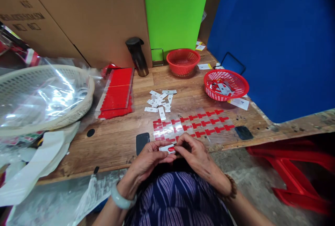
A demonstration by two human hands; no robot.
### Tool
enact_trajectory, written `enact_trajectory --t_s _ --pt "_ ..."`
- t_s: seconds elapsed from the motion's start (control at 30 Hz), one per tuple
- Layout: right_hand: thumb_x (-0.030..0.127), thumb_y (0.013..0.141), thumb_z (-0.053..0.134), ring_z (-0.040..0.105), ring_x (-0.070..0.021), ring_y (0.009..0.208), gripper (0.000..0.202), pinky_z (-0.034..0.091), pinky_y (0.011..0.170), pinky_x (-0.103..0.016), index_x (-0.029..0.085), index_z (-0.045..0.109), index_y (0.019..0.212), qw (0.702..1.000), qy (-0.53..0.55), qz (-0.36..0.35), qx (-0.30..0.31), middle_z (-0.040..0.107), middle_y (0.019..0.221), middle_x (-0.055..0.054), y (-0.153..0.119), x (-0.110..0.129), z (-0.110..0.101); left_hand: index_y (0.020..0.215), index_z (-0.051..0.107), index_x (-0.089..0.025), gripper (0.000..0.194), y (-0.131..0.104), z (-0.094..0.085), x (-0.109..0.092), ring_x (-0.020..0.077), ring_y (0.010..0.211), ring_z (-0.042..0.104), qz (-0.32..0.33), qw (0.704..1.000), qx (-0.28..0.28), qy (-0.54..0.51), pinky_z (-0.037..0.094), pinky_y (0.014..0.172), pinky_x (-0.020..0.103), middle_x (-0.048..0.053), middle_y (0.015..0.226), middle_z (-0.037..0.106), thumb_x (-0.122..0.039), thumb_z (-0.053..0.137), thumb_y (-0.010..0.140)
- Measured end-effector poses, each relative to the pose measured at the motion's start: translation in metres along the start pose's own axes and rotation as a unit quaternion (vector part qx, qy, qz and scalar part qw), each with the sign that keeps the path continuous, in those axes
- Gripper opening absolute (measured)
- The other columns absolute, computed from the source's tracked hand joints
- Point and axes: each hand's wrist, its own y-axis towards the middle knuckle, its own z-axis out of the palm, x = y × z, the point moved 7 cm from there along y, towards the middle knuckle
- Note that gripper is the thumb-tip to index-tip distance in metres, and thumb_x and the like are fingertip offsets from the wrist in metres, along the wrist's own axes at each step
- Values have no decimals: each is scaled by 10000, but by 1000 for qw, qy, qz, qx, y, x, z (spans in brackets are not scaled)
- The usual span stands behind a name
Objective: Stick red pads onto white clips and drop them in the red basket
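My left hand (pixel 150 157) holds a small white card (pixel 164 148) with a red piece (pixel 171 149) at its right end. The thumb and fingertips of my right hand (pixel 195 152) are pinched at that red end. Just beyond my hands, a clear sheet (pixel 188 125) with rows of red T-shaped pieces lies on the wooden table (pixel 115 142). Behind it is a loose pile of white cards (pixel 159 101).
A red basket (pixel 183 62) stands at the back, another (pixel 226 84) with cards at the right. Red sheets (pixel 116 90), a dark bottle (pixel 138 58) and a large white basket (pixel 89 104) with plastic bags are at the left. Green and blue boards (pixel 274 51) rise behind.
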Motion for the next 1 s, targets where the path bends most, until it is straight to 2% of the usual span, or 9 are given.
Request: enact_trajectory --t_s 0.57,1.0 --pt "116 810 498 473 -110 640 109 389 595 -225 197 497 737 1000 -15 -18 -16 509 692 30 -3 -2 2 968 641 -55 357 1 1 2 168 674 699 -5 1000 -7 -5 540 663 203 121 722 723 -61 724 621" --pt "126 823 498 489 -119 672 97 391 636 -235 203 495 763 999 -29 -16 -17 527 723 29 -4 -4 2 1005 624 -50 399 3 0 3 164 669 699 -15 1000 -20 1 547 658 205 111 721 723 -48 725 619"
